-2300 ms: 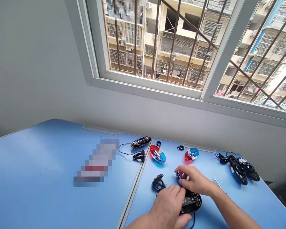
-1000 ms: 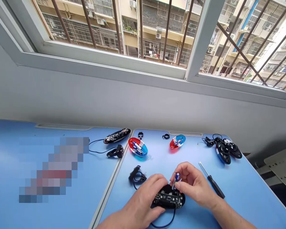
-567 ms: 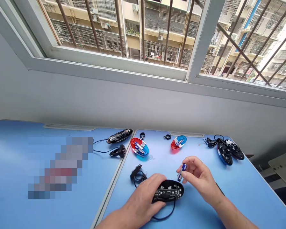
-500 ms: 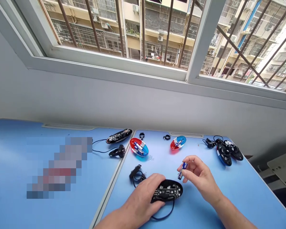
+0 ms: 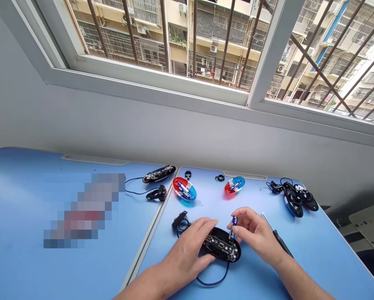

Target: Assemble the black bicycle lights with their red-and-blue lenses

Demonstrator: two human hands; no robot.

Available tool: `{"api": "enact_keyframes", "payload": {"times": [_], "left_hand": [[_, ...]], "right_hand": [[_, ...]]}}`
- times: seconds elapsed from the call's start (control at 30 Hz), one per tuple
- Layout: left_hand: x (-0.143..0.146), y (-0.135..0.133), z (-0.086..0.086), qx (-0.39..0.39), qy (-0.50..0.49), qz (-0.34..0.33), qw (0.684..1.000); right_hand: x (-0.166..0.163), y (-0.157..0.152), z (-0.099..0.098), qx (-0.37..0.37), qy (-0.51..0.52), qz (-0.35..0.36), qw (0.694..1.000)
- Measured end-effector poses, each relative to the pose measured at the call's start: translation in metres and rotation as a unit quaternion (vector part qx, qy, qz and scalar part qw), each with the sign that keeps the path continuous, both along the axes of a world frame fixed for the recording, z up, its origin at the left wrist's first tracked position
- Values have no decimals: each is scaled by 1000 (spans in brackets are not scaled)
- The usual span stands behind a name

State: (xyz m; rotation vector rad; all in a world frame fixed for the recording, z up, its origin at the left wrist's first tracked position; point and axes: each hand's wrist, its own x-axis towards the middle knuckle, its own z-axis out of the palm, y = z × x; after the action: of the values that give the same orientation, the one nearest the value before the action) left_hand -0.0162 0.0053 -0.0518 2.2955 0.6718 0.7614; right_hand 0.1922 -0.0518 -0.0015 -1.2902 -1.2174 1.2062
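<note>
My left hand (image 5: 190, 246) is closed round the left end of a black oval housing (image 5: 221, 249), its fingers on the far edge and thumb on the near edge. A circuit board (image 5: 218, 242) lies face up inside the housing, and a black cable (image 5: 212, 284) loops out on the near side. Between thumb and fingers, my right hand (image 5: 257, 237) pinches a small blue-and-white battery (image 5: 233, 228), held nearly upright at the housing's far right edge. Whether the battery touches the housing is unclear. A screwdriver (image 5: 280, 241) with a black handle lies partly behind my right wrist.
Two red-and-blue translucent oval covers (image 5: 176, 183) (image 5: 229, 188) lie farther back with batteries in them. Behind them are small black ring clamps (image 5: 220, 178). Another open housing (image 5: 158, 174) lies left of the table seam. Black assembled units (image 5: 295, 202) sit at right. A blurred patch (image 5: 87, 208) covers something left.
My right hand has brought the battery left and down to the housing's edge. The housing has turned slightly, its right end nearer me. The screwdriver now shows beside my right hand.
</note>
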Motion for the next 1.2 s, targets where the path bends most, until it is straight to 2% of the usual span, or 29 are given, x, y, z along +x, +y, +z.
{"api": "enact_keyframes", "payload": {"times": [0.27, 0.43, 0.73, 1.0, 1.2], "left_hand": [[-5, 2, 1, 35, -16, 54, 998], [-4, 0, 8, 48, -21, 96, 994], [-5, -8, 14, 16, -10, 68, 998], [-1, -7, 7, -29, 121, -1, 992], [6, -5, -3, -3, 121, 13, 993]], "right_hand": [[1, -2, -1, -44, -64, 4, 997], [2, -4, 0, -45, -118, 13, 992], [3, -4, -3, -25, -127, 20, 991], [4, -2, -5, -6, -112, 22, 993], [2, -2, -5, -11, -105, 29, 994]]}}
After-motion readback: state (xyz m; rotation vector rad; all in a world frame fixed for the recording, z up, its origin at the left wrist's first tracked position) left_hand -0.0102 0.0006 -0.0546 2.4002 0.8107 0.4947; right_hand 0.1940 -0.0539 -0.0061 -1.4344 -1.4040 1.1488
